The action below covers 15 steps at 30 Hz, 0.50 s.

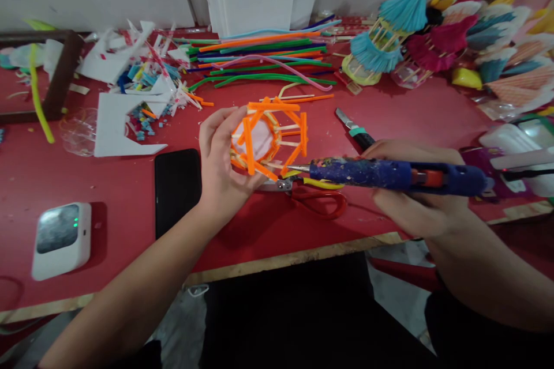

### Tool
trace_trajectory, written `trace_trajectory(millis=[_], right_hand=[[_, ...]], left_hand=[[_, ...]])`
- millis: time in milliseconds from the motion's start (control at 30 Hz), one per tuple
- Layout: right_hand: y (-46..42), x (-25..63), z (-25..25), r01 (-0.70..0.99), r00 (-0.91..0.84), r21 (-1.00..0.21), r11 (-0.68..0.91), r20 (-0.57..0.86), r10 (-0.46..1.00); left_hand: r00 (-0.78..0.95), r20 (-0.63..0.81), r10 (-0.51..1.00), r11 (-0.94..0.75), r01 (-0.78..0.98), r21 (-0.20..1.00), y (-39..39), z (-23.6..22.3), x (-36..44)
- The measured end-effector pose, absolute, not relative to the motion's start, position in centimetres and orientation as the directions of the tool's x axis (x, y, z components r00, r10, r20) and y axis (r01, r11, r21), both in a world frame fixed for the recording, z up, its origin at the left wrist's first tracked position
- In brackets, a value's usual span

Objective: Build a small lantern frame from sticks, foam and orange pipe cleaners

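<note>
My left hand (223, 167) grips a small round frame (247, 144) built of orange strips and pale sticks, with a whitish disc inside it. In my right hand (415, 202) is a blue glue gun (367, 174), its body smeared with residue. The metal tip of the gun points left and sits at the lower right edge of the frame; whether it touches cannot be made out. Beneath the frame and gun lie scissors (322, 204) with red and yellow handles, partly hidden. A cutter knife (352, 128) lies just beyond my right hand.
Colourful strips (264, 57) lie across the back. White board scraps (116, 127) and cut bits are at left, near a black phone (177, 190) and a white device (63, 239). Finished-looking paper-roofed models (381, 40) crowd the right back. The red table's edge (298, 259) runs in front.
</note>
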State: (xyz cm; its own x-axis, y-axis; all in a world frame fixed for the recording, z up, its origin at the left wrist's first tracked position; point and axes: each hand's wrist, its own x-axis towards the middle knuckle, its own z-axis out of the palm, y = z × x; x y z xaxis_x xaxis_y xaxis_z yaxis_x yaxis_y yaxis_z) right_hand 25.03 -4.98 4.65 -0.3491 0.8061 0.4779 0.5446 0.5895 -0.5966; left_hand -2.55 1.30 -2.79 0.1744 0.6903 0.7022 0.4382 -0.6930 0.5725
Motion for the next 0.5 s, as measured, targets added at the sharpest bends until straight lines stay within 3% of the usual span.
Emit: trace_trajectory(millis=[333, 500], right_hand=[[-4.97, 25.04, 4.81, 0.569, -0.341, -0.593, 0.570, 0.460, 0.820], [-5.04, 24.96, 4.79, 0.593, -0.334, -0.593, 0.545, 0.435, 0.836]], left_hand=[[0.184, 0.720, 0.670, -0.703, 0.469, 0.535, 1.40, -2.70, -2.66], [0.180, 0.684, 0.707, -0.679, 0.444, 0.585, 1.37, -2.93, -2.60]])
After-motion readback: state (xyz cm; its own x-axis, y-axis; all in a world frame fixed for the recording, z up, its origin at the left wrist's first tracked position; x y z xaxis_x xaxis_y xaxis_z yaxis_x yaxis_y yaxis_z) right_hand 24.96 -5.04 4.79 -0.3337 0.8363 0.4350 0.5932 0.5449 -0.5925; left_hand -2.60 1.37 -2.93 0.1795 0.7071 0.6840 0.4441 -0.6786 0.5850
